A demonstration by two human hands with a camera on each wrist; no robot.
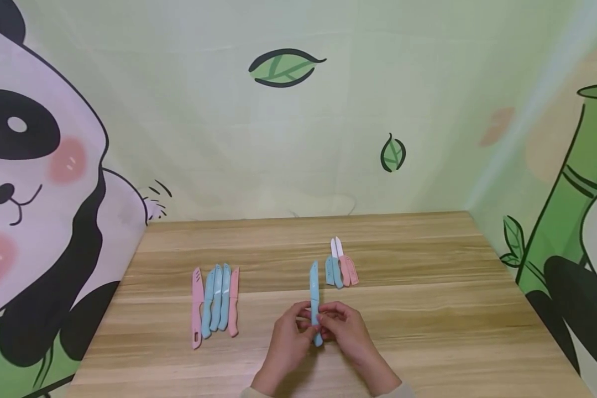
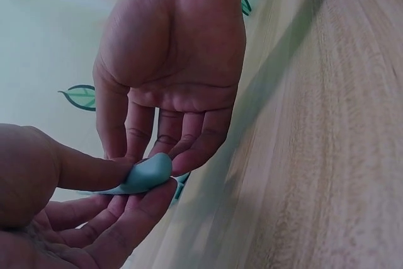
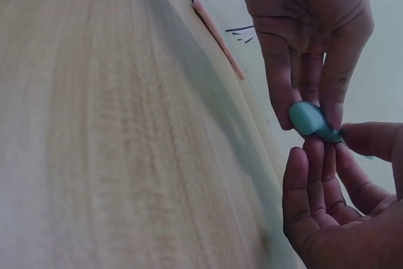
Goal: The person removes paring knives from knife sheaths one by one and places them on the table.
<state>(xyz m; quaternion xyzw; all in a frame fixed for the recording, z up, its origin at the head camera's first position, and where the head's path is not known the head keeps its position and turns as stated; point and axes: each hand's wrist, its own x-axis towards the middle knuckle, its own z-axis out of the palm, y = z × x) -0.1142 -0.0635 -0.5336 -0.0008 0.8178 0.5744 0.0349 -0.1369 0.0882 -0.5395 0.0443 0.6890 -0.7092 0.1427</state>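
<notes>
A blue sheathed knife (image 1: 314, 282) points away from me, its tip toward the back wall, between my two hands. My left hand (image 1: 289, 341) pinches its handle, the thumb along the top. From the other side my right hand (image 1: 349, 336) pinches the same handle between thumb and fingers. In the left wrist view the rounded handle end (image 2: 151, 173) lies between the left thumb and fingers, with the right hand (image 2: 176, 61) above. The right wrist view shows the handle end (image 3: 307, 118) with the right hand (image 3: 343, 218) below it.
To the left, several knives lie in a row: a wide pink one (image 1: 197, 304), blue ones (image 1: 216, 298) and a narrow pink one (image 1: 234, 304). Beyond my hands are two white-bladed knives (image 1: 336, 257) beside a blue sheath (image 1: 329, 271) and a pink sheath (image 1: 351, 271).
</notes>
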